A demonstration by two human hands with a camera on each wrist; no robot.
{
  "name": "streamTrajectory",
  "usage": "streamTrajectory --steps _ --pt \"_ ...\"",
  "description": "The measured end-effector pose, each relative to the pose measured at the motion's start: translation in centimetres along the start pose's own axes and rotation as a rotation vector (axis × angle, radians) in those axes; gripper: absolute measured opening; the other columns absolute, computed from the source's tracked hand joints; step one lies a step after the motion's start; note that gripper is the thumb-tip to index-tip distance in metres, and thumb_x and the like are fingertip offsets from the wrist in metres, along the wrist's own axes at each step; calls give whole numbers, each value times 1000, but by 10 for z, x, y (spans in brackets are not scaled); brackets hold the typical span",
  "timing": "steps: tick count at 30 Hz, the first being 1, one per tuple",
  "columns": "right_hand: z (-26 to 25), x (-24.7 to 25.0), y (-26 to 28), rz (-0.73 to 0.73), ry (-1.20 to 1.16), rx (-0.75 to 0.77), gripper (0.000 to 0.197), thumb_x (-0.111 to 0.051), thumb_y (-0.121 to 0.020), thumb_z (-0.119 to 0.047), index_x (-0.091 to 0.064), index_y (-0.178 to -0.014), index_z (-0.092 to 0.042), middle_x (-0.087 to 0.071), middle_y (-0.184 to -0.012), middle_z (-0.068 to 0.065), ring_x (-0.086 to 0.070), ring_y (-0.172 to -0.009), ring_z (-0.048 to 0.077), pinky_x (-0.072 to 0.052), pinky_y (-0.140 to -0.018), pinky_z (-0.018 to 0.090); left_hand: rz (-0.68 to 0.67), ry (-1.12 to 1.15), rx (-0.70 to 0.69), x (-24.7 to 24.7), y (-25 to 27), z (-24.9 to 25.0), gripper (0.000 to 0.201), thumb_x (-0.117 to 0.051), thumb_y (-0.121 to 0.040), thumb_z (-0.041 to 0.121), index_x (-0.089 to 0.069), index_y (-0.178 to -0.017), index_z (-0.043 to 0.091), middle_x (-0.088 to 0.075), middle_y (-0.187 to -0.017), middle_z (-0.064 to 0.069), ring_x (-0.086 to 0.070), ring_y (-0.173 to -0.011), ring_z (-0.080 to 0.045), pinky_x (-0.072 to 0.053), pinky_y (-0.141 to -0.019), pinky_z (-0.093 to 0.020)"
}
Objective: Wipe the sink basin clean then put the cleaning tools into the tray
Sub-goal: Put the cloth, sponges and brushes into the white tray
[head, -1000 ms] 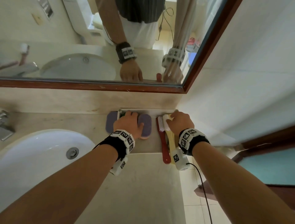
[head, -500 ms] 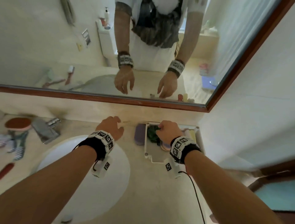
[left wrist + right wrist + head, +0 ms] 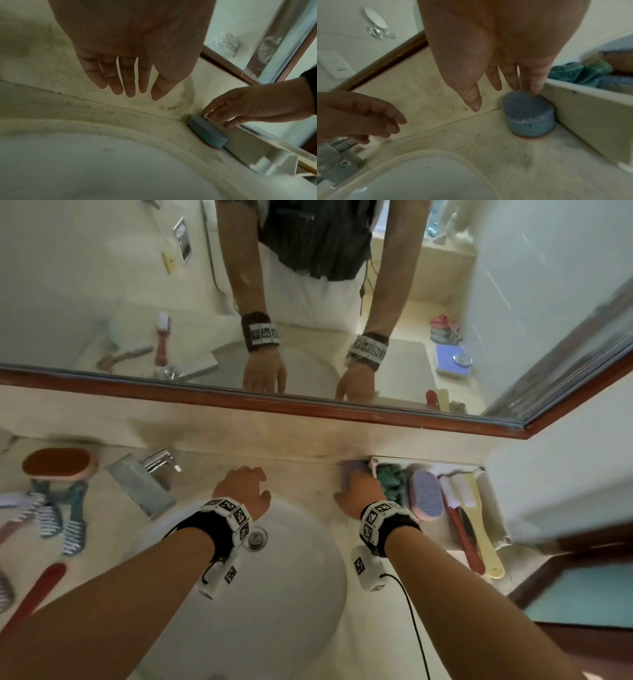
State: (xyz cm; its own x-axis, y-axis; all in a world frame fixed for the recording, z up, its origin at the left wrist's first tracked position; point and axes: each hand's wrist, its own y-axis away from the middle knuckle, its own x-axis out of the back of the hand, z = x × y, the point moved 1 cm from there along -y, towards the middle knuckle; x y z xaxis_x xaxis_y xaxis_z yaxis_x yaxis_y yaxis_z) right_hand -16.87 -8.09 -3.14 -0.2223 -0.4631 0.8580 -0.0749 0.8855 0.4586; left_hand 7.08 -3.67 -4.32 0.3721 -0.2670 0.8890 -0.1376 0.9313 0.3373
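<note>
Tray [image 3: 493, 501] position: on the counter [image 3: 308, 474], against the back wall, right of the sink basin [image 3: 291, 594]. Contents: green cloth [image 3: 390, 479], purple sponge [image 3: 424, 494], red brush [image 3: 459, 525], yellow brush [image 3: 479, 529]; both brush handles project past the near tray edge. A blue sponge [image 3: 529, 115] lies outside the tray, touching its left wall and close to the back wall. Right hand [image 3: 359, 491]: fingers straight, fingertips [image 3: 534, 89] resting on the blue sponge top, nothing gripped. Left hand [image 3: 245, 487]: fingers extended and relaxed, holding nothing, above the basin's far rim, right of the faucet [image 3: 144, 481]. Bare counter lies between the basin rim and the blue sponge.
</note>
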Motion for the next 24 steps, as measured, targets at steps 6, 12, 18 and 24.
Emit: streamTrajectory --steps 6,12,18,24 --pt "-5 -33 2 60 66 -64 54 -52 -90 -42 -43 -131 -8 -47 -134 13 -38 -128 39 -37 -106 43 26 59 -39 -14 -9 -27 37 -53 -89 32 -50 -125 26 -59 -119 -1 -48 -116 -24 -45 -95 -38" --pt "-9 -46 -2 126 65 -73 50 -55 -92 -38 -42 -137 -18 -36 -139 4 -32 -129 42 -42 -97 45 31 31 -42 -25 -12 -37 30 -53 -89 29 -54 -119 26 -59 -115 2 -49 -112 -22 -44 -89 -33" --pt "-7 -48 -12 176 -54 -91 45 -58 -89 -20 -46 -132 -17 -42 -133 11 -43 -116 39 -43 -91 42 -21 20 -25 -34 -11 -48 30 -52 -89 32 -54 -118 26 -57 -115 2 -49 -112 -21 -45 -91 -34" --pt "-13 -44 -11 132 -235 -103 62 -73 -75 -34 -43 -126 -16 -53 -119 12 -56 -108 35 -51 -90 44 -4 -18 -4 -28 -1 -61 34 -53 -88 33 -50 -121 27 -54 -118 0 -48 -112 -23 -46 -90 -36"
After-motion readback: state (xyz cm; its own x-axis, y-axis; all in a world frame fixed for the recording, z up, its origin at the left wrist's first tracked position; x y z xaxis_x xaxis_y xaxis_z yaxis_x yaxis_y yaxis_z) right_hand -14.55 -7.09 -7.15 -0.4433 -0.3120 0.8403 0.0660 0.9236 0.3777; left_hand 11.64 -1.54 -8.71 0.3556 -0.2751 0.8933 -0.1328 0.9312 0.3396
